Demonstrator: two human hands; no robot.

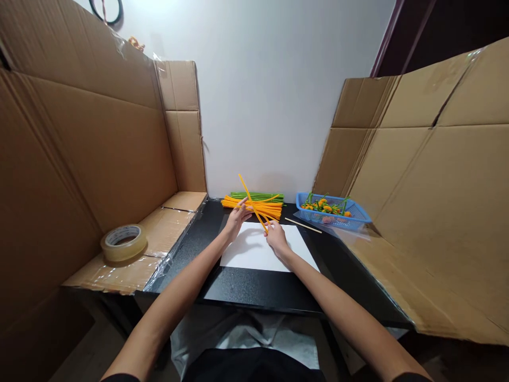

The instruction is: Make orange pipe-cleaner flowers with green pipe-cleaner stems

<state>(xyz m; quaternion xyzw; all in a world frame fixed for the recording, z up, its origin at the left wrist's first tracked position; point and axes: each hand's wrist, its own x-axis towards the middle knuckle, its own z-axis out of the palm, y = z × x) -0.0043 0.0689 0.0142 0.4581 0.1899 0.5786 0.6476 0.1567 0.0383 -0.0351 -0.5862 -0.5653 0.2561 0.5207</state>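
Note:
My right hand (275, 237) pinches the lower end of a long orange pipe cleaner (249, 198), which slants up and to the left over a white sheet of paper (254, 253). At the near edge of a pile of orange pipe cleaners (265, 208), my left hand (237, 217) has its fingers curled on the strands. A bundle of green pipe cleaners (257, 196) lies just behind the orange pile. Both hands hover over the far part of the paper.
A blue basket (358, 215) with small orange and green pieces stands at the right. A thin wooden stick (303, 225) lies beside it. A roll of clear tape (123, 242) rests on cardboard at the left. Cardboard walls (433, 175) flank the black table (254, 289).

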